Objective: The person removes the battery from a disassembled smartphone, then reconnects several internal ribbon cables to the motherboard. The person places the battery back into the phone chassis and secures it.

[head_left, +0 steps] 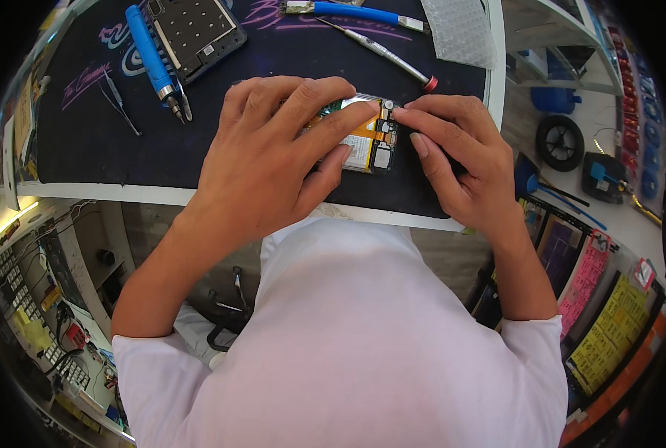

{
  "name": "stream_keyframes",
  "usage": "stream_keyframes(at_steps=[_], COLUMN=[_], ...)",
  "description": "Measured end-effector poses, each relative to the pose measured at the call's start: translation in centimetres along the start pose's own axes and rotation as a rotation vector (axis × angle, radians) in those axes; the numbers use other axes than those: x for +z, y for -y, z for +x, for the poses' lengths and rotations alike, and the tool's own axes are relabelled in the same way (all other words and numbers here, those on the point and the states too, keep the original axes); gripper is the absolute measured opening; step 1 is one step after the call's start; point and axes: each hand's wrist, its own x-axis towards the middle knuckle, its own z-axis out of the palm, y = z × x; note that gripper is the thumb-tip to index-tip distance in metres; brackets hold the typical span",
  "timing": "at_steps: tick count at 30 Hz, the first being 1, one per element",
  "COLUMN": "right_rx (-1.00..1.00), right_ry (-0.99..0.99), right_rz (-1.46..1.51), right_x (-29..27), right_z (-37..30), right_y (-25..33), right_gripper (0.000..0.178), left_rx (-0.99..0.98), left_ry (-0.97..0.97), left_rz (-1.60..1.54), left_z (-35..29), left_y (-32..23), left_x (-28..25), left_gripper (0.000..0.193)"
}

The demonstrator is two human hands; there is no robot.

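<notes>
An opened smartphone (362, 153) lies on the dark work mat, its battery, orange flex cable and camera end bare. My left hand (273, 145) spans the phone from above, with fingers along the far side, the thumb at the near side and the index fingertip on the inner parts. That hand hides the phone's left portion. At the phone's right end, my right hand (463, 149) touches the upper corner with its index fingertip. Its thumb is spread away below, and nothing shows between thumb and finger.
On the mat lie a blue electric screwdriver (148, 52), tweezers (119, 103), a dark phone frame (198, 33), a blue-handled brush (359, 11), a slim screwdriver (381, 52) and bubble wrap (461, 33). A white rim (116, 193) edges the table. Shelves with a black tape roll (560, 142) stand right.
</notes>
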Motion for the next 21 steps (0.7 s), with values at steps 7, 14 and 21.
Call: stream_keyframes(at_steps=[7, 14, 21], right_rx=[-0.061, -0.114, -0.072], right_ry=[0.062, 0.103, 0.152], right_rz=[-0.051, -0.114, -0.12], right_x=[0.1, 0.1, -0.9], right_z=[0.5, 0.9, 0.3], right_y=[-0.3, -0.4, 0.0], right_gripper=[0.043, 0.054, 0.047], left_rx=[-0.01, 0.003, -0.001], left_ry=[0.015, 0.03, 0.069], left_rz=[-0.028, -0.008, -0.011], left_z=[0.0, -0.2, -0.2], left_y=[0.3, 0.5, -0.5], left_x=[-0.1, -0.2, -0.6], left_gripper=[0.054, 0.051, 0.049])
